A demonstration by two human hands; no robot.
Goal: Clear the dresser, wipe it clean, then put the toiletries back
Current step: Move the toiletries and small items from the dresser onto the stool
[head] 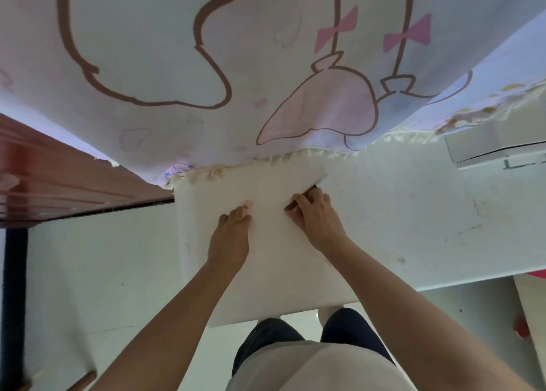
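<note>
The white dresser top lies straight below me, bare except for my hands. Its far right corner looks slightly lifted, like a sheet or cover. My left hand rests on it knuckles up, fingers bunched together, with a pale pink tip showing at the fingertips. My right hand sits a little to the right, fingers curled around a small dark brown thing that I cannot identify. No toiletries are in view.
A cartoon-print cloth with a frayed, stained fringe hangs just beyond the dresser. A red-brown glossy table with a black leg stands at left. A stained white ledge and a white box are at right. Pale floor lies below.
</note>
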